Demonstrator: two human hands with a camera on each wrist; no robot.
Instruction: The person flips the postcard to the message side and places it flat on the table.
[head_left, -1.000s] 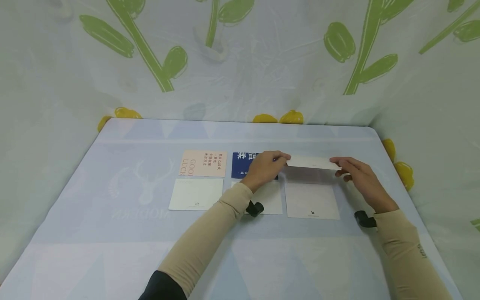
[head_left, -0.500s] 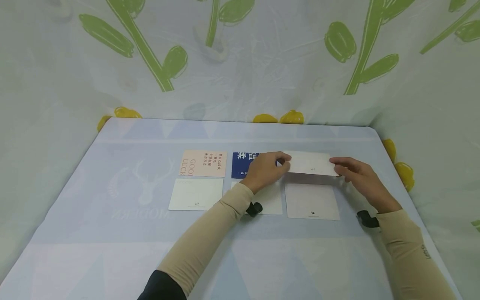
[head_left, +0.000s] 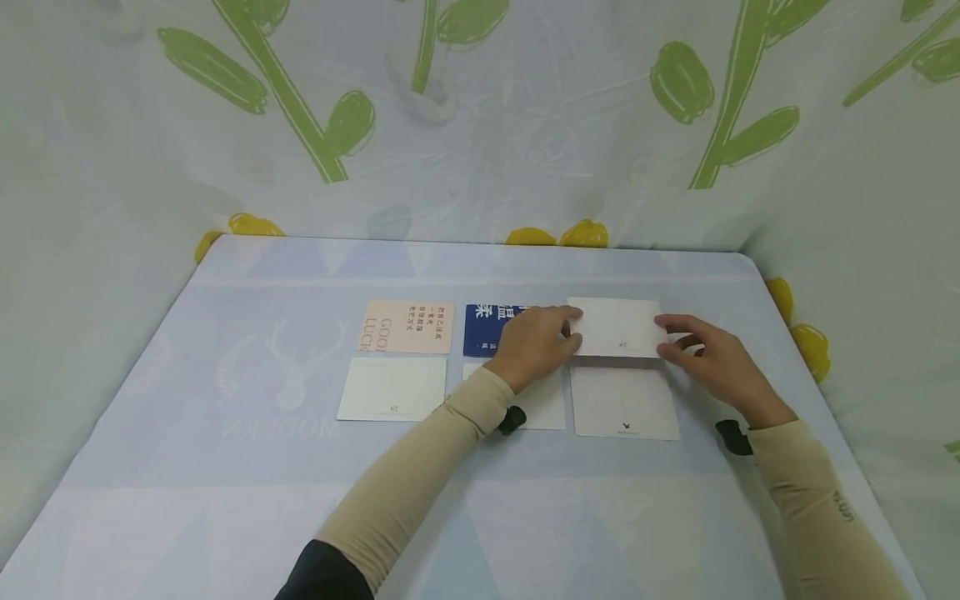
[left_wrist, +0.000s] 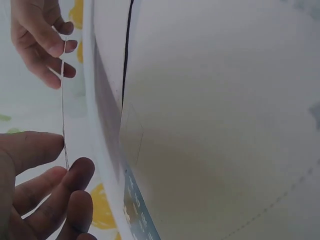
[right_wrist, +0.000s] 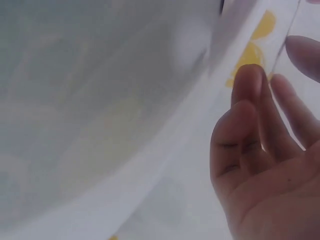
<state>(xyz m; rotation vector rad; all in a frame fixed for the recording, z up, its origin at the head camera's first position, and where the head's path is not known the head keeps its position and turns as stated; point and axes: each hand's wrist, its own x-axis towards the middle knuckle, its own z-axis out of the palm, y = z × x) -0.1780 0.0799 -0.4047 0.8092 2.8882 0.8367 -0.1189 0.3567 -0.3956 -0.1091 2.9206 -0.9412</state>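
- The white postcard [head_left: 613,325] is held up over the table [head_left: 600,500], behind the bird-marked card [head_left: 626,404] and right of the navy card [head_left: 482,332].
- Left hand [head_left: 534,343]: thumb and fingertip close to the card's thickness, pinching its left edge, remaining fingers loosely bent.
- Right hand [head_left: 712,358]: thumb and fingers pinch the opposite edge; exact pressure cannot be told.
- Both grips are best kept light and level; squeezing inward would probably bow such thin card.
- Matching wrist heights should help the near edge sit parallel to the bird-marked card.
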